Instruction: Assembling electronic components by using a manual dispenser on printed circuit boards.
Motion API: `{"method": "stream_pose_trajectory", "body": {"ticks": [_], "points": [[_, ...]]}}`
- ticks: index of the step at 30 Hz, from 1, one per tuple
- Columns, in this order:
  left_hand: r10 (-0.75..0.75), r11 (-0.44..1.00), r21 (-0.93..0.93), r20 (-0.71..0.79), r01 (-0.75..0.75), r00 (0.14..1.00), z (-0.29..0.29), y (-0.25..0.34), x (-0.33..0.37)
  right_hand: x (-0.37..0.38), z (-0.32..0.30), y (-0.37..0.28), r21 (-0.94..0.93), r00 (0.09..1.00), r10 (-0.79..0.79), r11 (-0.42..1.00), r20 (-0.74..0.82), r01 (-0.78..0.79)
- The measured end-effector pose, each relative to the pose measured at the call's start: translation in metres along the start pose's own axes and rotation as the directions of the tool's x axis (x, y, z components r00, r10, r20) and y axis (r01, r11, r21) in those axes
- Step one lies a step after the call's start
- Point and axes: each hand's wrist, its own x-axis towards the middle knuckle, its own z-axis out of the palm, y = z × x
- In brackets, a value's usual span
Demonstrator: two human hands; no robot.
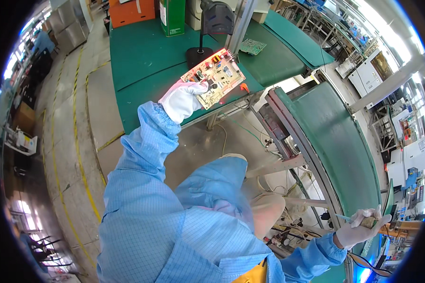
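Slanting circuit board (221, 77), long axis up-right.

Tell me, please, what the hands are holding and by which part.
The left hand grips a circuit board by its lower-left edge; the right hand has something small, too unclear to identify.

An orange box (131, 13), green container (174, 18) and black stand (197, 57) rest on the green bench (144, 59).

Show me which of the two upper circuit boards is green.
The farther board, lying right of the metal post; the tan board is in the left hand.
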Motion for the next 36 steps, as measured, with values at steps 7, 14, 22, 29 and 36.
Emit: {"method": "stream_pose_trajectory", "body": {"ticks": [7,14,22,29,36], "points": [[0.139,0.983,0.129,-0.038,-0.134,0.990,-0.005,0.004,0.011,0.002,-0.008,0.003,-0.014,1.000,-0.015,1.000,-0.010,0.015],[0.231,0.971,0.089,-0.103,-0.223,0.967,-0.006,0.008,0.018,0.001,-0.009,0.001,-0.059,0.999,-0.046,0.997,-0.022,0.044],[0.336,0.941,0.005,-0.147,-0.339,0.930,-0.005,0.013,0.032,0.004,-0.013,0.002,-0.073,0.999,-0.038,0.997,0.008,0.038],[0.059,0.998,-0.018,-0.043,-0.060,0.997,0.009,-0.038,0.029,0.001,-0.022,0.006,-0.096,0.994,-0.102,0.990,0.039,0.105],[-0.309,0.948,-0.001,0.240,0.319,0.920,0.069,-0.138,0.023,-0.006,-0.016,0.010,-0.106,0.964,-0.208,0.968,0.163,0.227]]}}
